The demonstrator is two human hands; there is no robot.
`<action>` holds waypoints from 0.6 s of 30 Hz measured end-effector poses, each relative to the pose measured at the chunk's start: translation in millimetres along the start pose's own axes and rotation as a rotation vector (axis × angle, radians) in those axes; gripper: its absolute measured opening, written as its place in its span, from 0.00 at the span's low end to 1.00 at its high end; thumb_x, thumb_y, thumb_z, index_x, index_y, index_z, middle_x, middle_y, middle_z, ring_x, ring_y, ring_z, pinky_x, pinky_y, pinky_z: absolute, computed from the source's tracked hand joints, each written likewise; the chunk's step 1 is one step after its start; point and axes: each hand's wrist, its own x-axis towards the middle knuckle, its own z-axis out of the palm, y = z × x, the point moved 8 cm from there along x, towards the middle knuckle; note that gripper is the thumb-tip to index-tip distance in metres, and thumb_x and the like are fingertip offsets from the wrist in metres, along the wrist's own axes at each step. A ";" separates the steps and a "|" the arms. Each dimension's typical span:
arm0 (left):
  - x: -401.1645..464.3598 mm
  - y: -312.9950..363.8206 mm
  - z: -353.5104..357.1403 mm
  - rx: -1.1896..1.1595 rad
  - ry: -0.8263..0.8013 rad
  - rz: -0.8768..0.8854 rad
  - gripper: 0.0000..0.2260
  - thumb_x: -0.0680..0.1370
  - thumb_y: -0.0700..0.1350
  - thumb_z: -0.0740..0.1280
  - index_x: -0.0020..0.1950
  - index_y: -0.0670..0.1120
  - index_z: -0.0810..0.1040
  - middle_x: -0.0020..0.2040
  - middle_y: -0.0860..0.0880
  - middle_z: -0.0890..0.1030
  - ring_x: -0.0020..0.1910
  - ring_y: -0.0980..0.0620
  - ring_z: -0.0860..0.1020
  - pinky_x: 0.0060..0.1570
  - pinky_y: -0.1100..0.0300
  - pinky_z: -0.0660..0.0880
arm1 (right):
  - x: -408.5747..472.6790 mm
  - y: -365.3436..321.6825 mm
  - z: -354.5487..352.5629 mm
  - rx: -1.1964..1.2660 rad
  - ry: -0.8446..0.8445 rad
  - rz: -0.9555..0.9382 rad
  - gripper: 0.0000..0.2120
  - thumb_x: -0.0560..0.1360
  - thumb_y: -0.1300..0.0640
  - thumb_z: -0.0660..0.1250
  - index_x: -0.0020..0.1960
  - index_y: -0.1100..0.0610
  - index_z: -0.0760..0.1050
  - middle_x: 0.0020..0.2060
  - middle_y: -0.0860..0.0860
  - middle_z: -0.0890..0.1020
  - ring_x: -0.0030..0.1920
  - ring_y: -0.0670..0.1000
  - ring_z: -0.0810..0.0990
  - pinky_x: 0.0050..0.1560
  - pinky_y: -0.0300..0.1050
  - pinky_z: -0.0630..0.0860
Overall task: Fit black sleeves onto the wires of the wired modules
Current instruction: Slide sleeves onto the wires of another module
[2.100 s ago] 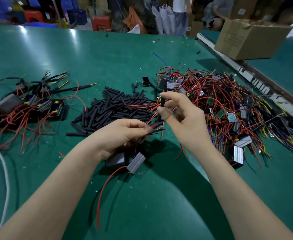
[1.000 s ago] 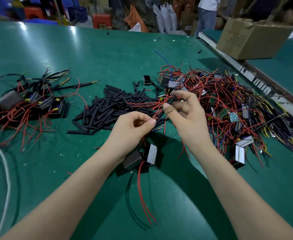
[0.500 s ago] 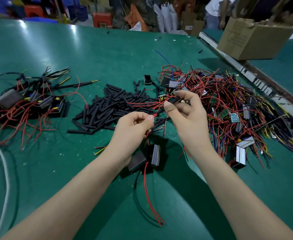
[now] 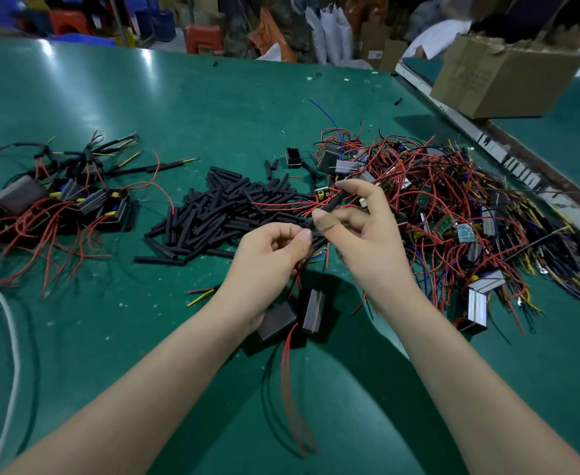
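Green bench [image 4: 213, 97], cardboard box [image 4: 497, 80] at far right. Unsleeved tangle of modules [image 4: 453, 207] right, done modules [image 4: 59, 200] left, sleeve pile [image 4: 220, 214] in the middle. Both hands above the bench just in front of the sleeve pile. Right hand [image 4: 370, 241]: grip closed, thumb and fingers pinching one sleeve [image 4: 331, 204], tilted. Left hand [image 4: 268, 255]: grip closed, pinching wire ends at the sleeve's lower mouth. Module [image 4: 312, 311] hangs below the left hand, red wires [image 4: 290, 389] trailing toward the camera.

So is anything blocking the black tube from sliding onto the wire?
Nothing visible does. The right hand pinches the black sleeve, and the left hand holds the wire right at its lower end.
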 end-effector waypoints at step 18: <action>2.3 20.1 -0.8 0.799 -0.158 0.273 0.09 0.77 0.50 0.66 0.39 0.50 0.79 0.29 0.54 0.75 0.29 0.62 0.70 0.33 0.71 0.64 | 4.1 0.4 -4.6 -0.155 -0.171 0.058 0.24 0.72 0.59 0.73 0.63 0.49 0.67 0.38 0.50 0.84 0.42 0.53 0.81 0.50 0.52 0.74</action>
